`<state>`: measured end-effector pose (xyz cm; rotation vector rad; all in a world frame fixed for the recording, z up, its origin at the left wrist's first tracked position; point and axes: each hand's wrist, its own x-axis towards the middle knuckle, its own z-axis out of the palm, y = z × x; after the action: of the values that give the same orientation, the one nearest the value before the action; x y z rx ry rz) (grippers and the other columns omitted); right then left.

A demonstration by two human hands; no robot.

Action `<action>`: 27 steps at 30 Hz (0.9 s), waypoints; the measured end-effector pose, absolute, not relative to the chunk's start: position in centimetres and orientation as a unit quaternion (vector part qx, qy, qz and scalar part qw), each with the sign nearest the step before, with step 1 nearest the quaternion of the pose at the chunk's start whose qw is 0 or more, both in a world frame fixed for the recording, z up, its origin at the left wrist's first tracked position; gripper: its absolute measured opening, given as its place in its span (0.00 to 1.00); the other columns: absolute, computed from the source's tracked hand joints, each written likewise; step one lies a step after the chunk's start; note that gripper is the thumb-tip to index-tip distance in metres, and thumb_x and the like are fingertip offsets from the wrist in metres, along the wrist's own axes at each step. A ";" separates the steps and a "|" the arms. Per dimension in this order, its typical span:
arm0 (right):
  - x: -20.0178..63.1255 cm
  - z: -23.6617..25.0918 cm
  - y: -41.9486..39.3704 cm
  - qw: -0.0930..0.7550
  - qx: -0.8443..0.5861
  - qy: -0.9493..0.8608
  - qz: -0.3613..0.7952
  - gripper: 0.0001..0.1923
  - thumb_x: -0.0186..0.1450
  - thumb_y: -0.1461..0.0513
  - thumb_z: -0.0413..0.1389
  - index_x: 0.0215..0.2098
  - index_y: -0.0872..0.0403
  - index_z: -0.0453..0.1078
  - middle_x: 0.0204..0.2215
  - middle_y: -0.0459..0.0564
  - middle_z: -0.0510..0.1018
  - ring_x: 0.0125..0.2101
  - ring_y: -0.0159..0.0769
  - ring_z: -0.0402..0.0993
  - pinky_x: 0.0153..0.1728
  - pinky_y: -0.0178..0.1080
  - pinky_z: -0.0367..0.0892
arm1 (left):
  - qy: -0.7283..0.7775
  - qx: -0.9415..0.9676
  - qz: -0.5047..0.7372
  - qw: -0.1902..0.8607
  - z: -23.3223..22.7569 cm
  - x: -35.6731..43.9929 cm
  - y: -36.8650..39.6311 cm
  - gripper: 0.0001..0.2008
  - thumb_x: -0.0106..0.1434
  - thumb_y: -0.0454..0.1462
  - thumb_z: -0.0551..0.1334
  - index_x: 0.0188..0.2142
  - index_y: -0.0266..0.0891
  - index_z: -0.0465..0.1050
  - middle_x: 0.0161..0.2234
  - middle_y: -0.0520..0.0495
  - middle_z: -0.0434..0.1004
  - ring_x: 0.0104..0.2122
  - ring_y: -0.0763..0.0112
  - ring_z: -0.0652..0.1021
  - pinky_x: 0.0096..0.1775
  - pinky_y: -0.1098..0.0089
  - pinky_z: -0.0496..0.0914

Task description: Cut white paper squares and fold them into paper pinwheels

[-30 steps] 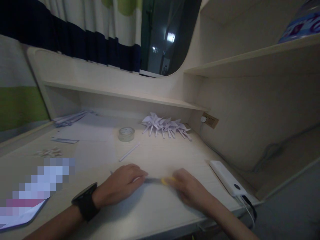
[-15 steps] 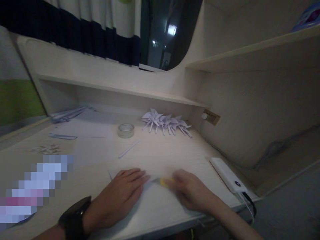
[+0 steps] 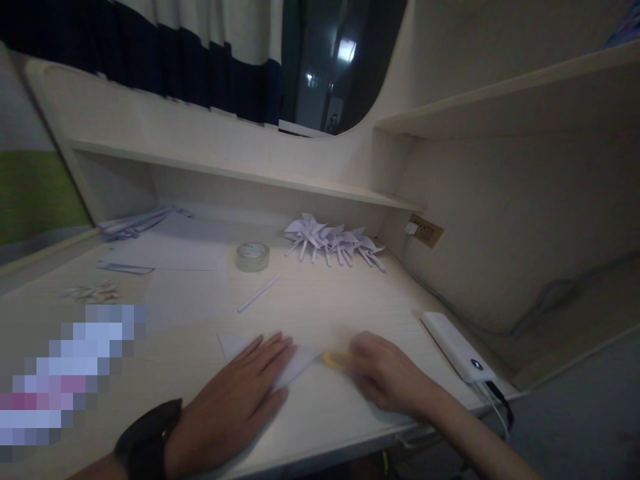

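Pointed paper (image 3: pixel 303 361) lies under the flat left hand (image 3: pixel 245 393); right hand (image 3: pixel 380 375) grips something yellow (image 3: pixel 332 361), perhaps plastic.

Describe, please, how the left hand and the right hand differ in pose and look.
The left hand lies flat on white paper, fingers extended; the right hand is curled around a yellow thing, partly hidden. The left hand's wrist wears a black band; the right hand's wrist is bare. Both are at the same desk.

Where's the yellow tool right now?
In the head view, low and just right of centre, the yellow tool is in the right hand, beside the pointed end of the paper under the left hand.
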<state>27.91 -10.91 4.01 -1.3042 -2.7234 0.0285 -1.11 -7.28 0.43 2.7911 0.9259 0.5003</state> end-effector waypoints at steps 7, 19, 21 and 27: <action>28.0 3.7 -10.9 0.076 -0.424 -0.902 0.011 0.17 0.64 0.66 0.48 0.49 0.50 0.68 0.31 0.49 0.66 0.32 0.35 0.60 0.33 0.37 0.58 | 0.322 0.921 0.208 0.075 0.8 -0.8 -7.4 0.25 0.63 0.40 0.56 0.59 0.40 0.58 0.57 0.42 0.65 0.57 0.55 0.65 0.59 0.50 0.54; 28.0 3.4 -10.8 0.083 -0.433 -0.897 -0.047 0.19 0.64 0.67 0.47 0.53 0.55 0.63 0.36 0.53 0.69 0.33 0.36 0.64 0.33 0.37 0.63 | 0.304 0.918 0.184 0.173 2.7 2.0 -4.0 0.16 0.68 0.40 0.50 0.32 0.39 0.73 0.32 0.47 0.72 0.34 0.67 0.72 0.37 0.69 0.65; 28.1 3.6 -10.9 0.086 -0.430 -0.897 -0.061 0.19 0.63 0.68 0.48 0.53 0.55 0.63 0.36 0.54 0.69 0.34 0.37 0.64 0.34 0.38 0.63 | 0.307 0.917 0.177 0.185 2.9 2.4 -3.6 0.13 0.67 0.40 0.53 0.31 0.39 0.73 0.30 0.48 0.73 0.32 0.68 0.73 0.34 0.70 0.63; 27.9 4.2 -11.2 0.079 -0.432 -0.896 -0.069 0.26 0.62 0.67 0.50 0.58 0.51 0.58 0.40 0.54 0.69 0.37 0.40 0.65 0.36 0.40 0.64 | 0.300 0.910 0.164 0.232 3.2 2.7 -2.8 0.09 0.62 0.37 0.57 0.31 0.39 0.75 0.27 0.51 0.76 0.27 0.71 0.74 0.29 0.73 0.59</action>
<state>27.86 -11.23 4.19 -1.2932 -2.6804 -0.2056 2.74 -2.82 3.21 2.5017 0.8253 0.4494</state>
